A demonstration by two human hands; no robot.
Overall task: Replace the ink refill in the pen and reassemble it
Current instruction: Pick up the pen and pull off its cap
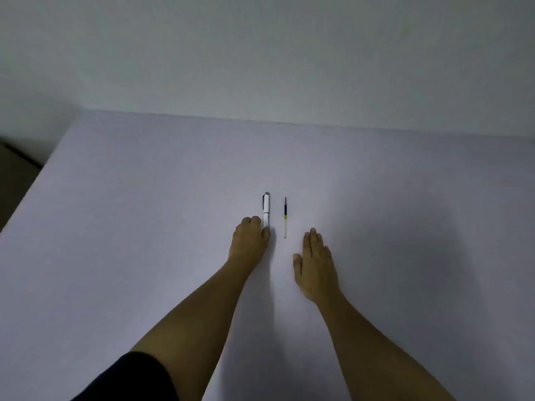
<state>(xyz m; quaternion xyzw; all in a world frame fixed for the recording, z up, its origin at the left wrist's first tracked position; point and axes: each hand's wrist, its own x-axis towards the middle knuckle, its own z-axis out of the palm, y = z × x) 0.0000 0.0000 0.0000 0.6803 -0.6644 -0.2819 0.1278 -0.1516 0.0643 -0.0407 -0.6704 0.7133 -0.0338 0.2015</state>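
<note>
A white pen (266, 208) with a dark clip lies on the table, pointing away from me. My left hand (249, 241) is curled at its near end, thumb and fingers pinching the lower barrel. Just right of the pen lies a thin ink refill (285, 217), dark at the far half, clear at the near half, with a yellow band between. My right hand (315, 263) rests flat on the table, fingers together, a little right of and nearer than the refill, not touching it.
The pale table (144, 227) runs back to a white wall (260, 53). Its left edge slants from near left to far, with dark floor (14, 175) beyond. A dark sleeve (130, 380) covers my left upper arm.
</note>
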